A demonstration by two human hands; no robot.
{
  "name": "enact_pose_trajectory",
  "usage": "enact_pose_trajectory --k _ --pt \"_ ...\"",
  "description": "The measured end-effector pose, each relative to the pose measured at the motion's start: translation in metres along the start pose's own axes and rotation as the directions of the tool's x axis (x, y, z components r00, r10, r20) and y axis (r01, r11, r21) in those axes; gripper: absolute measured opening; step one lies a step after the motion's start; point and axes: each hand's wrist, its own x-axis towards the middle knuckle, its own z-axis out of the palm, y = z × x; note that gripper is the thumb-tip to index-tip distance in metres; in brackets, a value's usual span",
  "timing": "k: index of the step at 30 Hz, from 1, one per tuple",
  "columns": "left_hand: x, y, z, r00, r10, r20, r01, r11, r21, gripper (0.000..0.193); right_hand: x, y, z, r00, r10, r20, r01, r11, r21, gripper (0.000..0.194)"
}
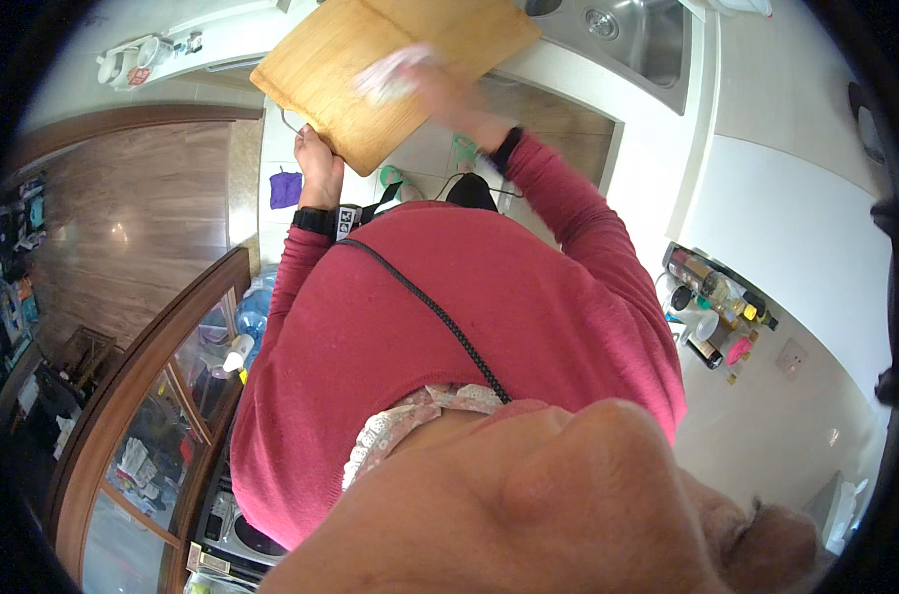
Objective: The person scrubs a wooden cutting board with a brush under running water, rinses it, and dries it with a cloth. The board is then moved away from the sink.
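Observation:
A large wooden cutting board (323, 67) is held out in front of me, tilted, with its far part cut off by the top of the picture. My left hand (320, 165) grips its near left corner, next to a metal loop handle (289, 122). Blurred by motion, my right hand (446, 93) presses a pink and white cloth (394, 74) against the board's face. The fingers of that hand are partly hidden by the blur and the cloth.
Right of the board, a stainless steel sink (646, 44) is set in the white counter (568, 70). Bottles (717, 297) stand farther right. A purple cloth (285, 190) lies on the tiled floor. At left are a wood-framed glass door (160, 393) and a blue water jug (253, 312).

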Motion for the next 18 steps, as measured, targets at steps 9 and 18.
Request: enact_pose_trajectory --k 9,18 --pt "0.006 -0.006 0.007 1.000 0.001 0.024 0.001 0.997 -0.080 0.030 -0.005 0.108 -0.025 0.837 0.237 -0.494 -0.442 0.825 -0.353 0.034" --pt "-0.002 -0.011 0.006 0.988 -0.133 0.081 0.147 0.969 -0.197 0.038 -0.003 -0.105 0.075 0.998 0.047 0.037 -0.052 0.987 0.155 0.039"
